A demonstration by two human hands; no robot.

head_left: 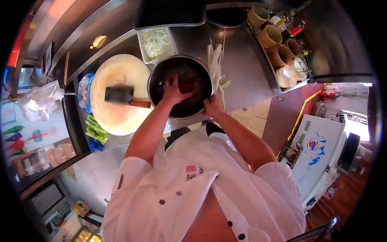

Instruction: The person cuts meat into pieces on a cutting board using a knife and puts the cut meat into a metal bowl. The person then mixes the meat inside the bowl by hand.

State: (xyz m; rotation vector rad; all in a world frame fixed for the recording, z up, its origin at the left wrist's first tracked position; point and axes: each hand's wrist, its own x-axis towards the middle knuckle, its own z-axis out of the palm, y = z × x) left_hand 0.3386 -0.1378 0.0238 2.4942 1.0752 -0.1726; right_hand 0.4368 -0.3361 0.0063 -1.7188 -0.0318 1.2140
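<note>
A dark round pan (181, 109) with a metal rim stands on the steel counter in front of me. My left hand (174, 92) reaches down inside it with the fingers spread, over something dark reddish (187, 84) that I cannot make out. At the pan's near right edge, my right hand (213, 107) is closed on the rim. Left of the pan lies a round wooden chopping board (109, 76), and on it a cleaver (140, 103) with a wooden handle pointing toward the pan. Behind the pan, a white tub (174, 45) holds chopped pale green vegetables.
Pale leafy stalks (215, 66) lie just right of the pan. Farther right is a tray with seasoning pots (270, 37) and bottles (298, 28). Green stalks (96, 130) and a blue bag (96, 145) sit by the board's left side. A black tray (169, 14) is at the back.
</note>
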